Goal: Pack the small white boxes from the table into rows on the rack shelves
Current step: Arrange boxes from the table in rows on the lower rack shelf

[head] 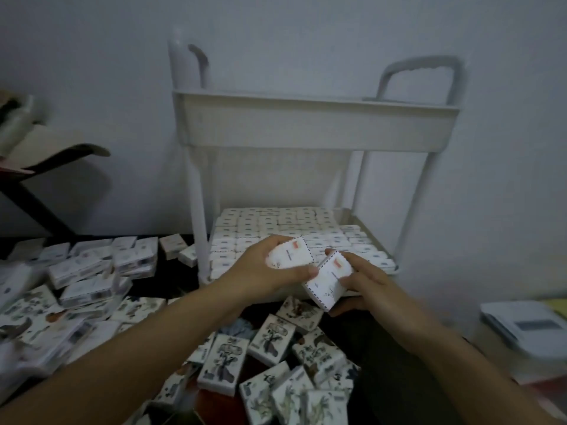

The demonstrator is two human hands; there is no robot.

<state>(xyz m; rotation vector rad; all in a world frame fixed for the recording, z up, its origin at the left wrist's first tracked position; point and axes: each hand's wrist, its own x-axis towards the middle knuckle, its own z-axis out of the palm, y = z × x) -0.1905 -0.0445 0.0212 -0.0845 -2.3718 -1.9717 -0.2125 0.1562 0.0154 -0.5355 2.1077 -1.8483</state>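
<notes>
Step in hand: carrying boxes to rack. Left grip [270,268] closed round one small white box [291,253]; right grip [368,280] closed round second box [328,280], which is tilted, corner against first. Both held above front of lower shelf [343,216], already packed in rows. Loose boxes [224,363] heaped on worktop [171,283]. Next move likely: square pair, seat in remaining gap, else top shelf [316,130].
</notes>
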